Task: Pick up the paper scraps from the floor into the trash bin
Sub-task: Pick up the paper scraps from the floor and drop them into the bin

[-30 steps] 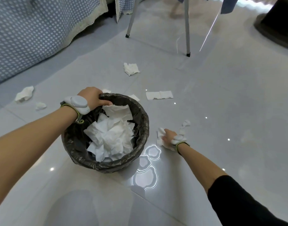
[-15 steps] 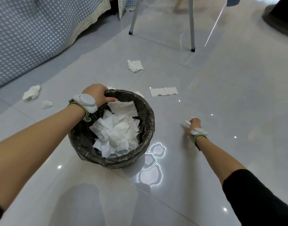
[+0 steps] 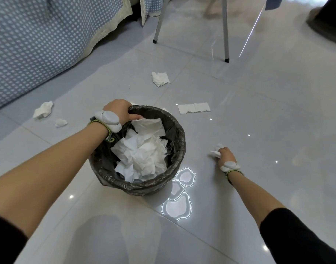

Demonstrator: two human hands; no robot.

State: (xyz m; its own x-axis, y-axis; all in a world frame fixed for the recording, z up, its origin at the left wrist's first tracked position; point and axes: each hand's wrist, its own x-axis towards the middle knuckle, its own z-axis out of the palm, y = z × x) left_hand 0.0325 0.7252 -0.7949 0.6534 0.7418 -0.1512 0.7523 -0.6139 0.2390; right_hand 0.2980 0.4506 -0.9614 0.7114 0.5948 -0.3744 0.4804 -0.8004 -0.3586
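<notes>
Scraps: several white paper pieces lie on the glossy grey tile floor (image 3: pixel 277 111). Flat folded scrap (image 3: pixel 193 108) beyond the bin, to its right. Crumpled scrap (image 3: pixel 160 78) farther out, toward the chair legs (image 3: pixel 225 35). Two more at left, near the blue dotted cloth (image 3: pixel 39 44): a larger crumpled one (image 3: pixel 43 109) and a small one (image 3: pixel 60 122) just beside it.

Bin (image 3: pixel 179 141): round, lined with a dark plastic bag, upright on the floor, centre of view. Inside, a heap of crumpled white paper (image 3: pixel 142 151) fills most of the opening, below the rim.

Left hand (image 3: pixel 118 111): closed on the far-left rim of the bin, fingers curled over the bag edge, thumb inside. Grey wrist device (image 3: pixel 109 119) with a green strap.

Right hand (image 3: pixel 225 155): down at the floor, right of the bin and apart from it, fingers closed around a white scrap (image 3: pixel 215 151) that sticks out on the bin side of the fist. Cannot tell whether that scrap is lifted off the tile or touching it. Similar wrist device (image 3: pixel 230 165) here. Black sleeve (image 3: pixel 296 235) on the right forearm.

Ceiling-light reflections show on the tile beside the bin.
</notes>
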